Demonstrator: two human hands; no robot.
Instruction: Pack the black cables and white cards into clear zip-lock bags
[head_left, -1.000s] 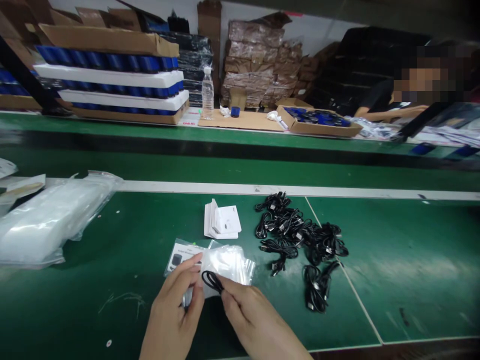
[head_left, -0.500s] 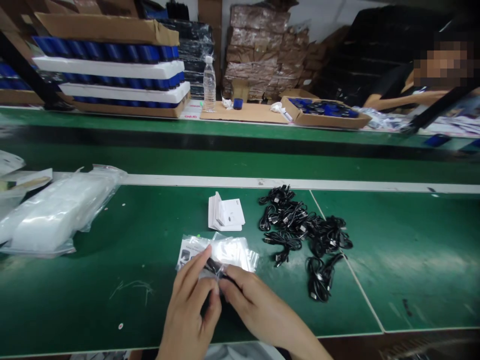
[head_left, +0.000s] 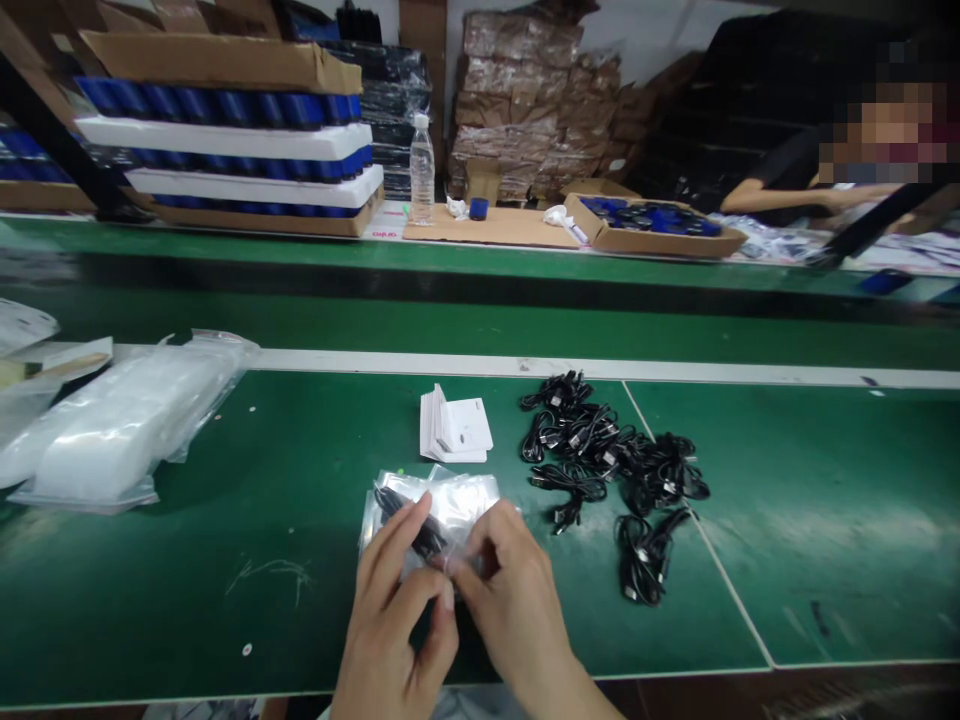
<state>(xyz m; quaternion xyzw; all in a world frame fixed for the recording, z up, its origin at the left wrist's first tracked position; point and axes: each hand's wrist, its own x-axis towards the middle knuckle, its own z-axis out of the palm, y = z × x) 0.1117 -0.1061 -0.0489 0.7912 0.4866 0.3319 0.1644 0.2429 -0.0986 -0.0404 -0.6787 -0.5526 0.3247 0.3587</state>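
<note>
A black cable [head_left: 429,540] lies inside a clear plastic bag near the front of the table. My left hand [head_left: 397,625] grips the bag from the left, thumb and index finger pinched at its near edge. On the other side, my right hand [head_left: 517,590] is closed, its thumb and fingertips pinching the same edge beside the left ones. Beneath the held bag are flat clear bags [head_left: 469,495]. White folded leaflets [head_left: 466,428] stand just behind them. Several coiled black cables [head_left: 600,440] are heaped to the right of my hands.
To the left sits a large pack of clear bags [head_left: 105,430]. Across the far shelf stand stacked trays of blue items [head_left: 232,145], a water bottle [head_left: 421,170] and an open carton [head_left: 660,240]. Another person's arm [head_left: 787,200] shows at far right.
The cable now lies further inside the bag, its far end showing beyond my left fingers. My right hand has turned more upright and pinches at the bag's near edge.
</note>
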